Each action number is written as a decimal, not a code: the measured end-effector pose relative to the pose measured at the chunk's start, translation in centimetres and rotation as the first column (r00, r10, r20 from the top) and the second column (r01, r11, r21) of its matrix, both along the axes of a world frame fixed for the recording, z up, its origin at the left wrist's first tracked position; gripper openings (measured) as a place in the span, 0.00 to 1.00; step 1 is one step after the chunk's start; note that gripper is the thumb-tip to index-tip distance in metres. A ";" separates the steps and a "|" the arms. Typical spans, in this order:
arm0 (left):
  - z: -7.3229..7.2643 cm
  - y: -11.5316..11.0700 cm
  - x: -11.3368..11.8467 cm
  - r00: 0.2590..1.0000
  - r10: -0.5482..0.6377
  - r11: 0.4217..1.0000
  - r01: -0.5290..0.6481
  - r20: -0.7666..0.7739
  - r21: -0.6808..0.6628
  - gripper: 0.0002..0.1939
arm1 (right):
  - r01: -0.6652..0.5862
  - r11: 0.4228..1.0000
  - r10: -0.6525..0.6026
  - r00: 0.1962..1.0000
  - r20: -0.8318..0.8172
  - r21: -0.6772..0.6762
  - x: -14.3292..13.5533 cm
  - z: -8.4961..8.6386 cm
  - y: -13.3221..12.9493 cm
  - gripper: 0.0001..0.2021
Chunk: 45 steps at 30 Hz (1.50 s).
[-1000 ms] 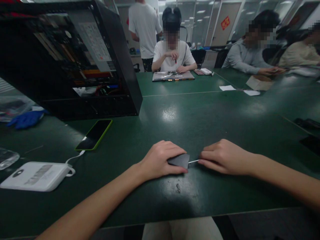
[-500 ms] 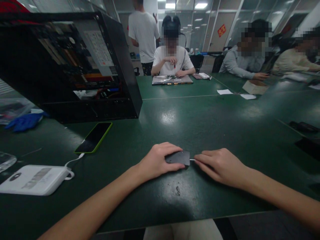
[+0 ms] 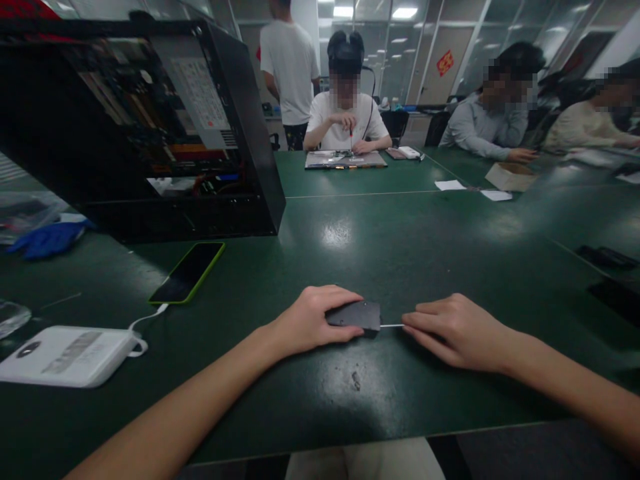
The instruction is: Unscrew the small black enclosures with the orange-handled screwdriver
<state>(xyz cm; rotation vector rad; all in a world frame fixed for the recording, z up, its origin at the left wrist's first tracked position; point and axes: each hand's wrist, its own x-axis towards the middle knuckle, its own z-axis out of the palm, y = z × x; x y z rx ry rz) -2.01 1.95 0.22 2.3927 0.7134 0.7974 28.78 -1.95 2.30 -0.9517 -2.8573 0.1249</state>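
Note:
On the green table (image 3: 425, 240), my left hand (image 3: 305, 323) grips a small flat dark grey block (image 3: 357, 315) between thumb and fingers. Two tiny dots, perhaps screw holes, mark its top. From its right end a thin pale rod or strip (image 3: 391, 325) runs straight to my right hand (image 3: 455, 333), whose fingers are closed in a pinch on it. The fingertips hide its far end, so I cannot tell whether it is a tool or part of the block.
At the left stands an open black computer case (image 3: 240, 133). Before it lie a green-edged phone (image 3: 189, 272), cabled to a white power bank (image 3: 75, 357), and a blue glove (image 3: 50, 240). A person (image 3: 345, 120) across the table holds a screwdriver over a panel. A cardboard box (image 3: 510, 177) sits back right.
My right hand has moved a little to the right, away from the block, and a longer piece of the thin rod now shows. My left hand has stayed nearly in place.

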 end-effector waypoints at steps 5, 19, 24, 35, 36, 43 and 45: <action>-0.2 -0.1 0.2 0.999 0.027 0.999 -0.028 0.021 0.038 0.22 | 0.040 0.999 -0.040 0.999 -0.014 0.012 -0.9 -0.4 -0.5 0.19; -0.1 0.1 0.1 1.000 -0.002 1.000 0.002 0.022 -0.021 0.21 | 0.041 0.998 -0.035 0.990 -0.139 0.041 -1.0 -1.8 -0.6 0.18; 0.0 0.1 0.0 1.000 -0.002 1.000 0.002 0.011 -0.019 0.22 | 0.021 0.999 -0.017 0.992 -0.123 0.029 -0.6 -1.8 -0.1 0.18; 0.0 -0.1 0.0 1.000 0.016 1.000 -0.016 -0.004 -0.015 0.24 | 0.032 0.978 -0.059 0.990 0.126 0.205 -0.7 0.5 -1.1 0.17; -0.1 -0.1 0.1 1.000 0.032 0.999 -0.032 0.001 -0.007 0.24 | 0.057 0.977 -0.085 0.988 0.131 0.203 -1.1 0.5 -1.5 0.17; -0.4 -0.3 0.3 0.998 0.054 0.998 -0.055 0.024 0.025 0.25 | 0.153 0.987 -0.155 0.987 0.038 0.051 -3.3 -0.5 -1.8 0.20; -0.6 -0.2 0.2 0.998 0.053 0.998 -0.054 0.030 0.033 0.25 | 0.150 0.988 -0.151 0.988 0.015 0.023 -3.5 -0.6 -1.5 0.21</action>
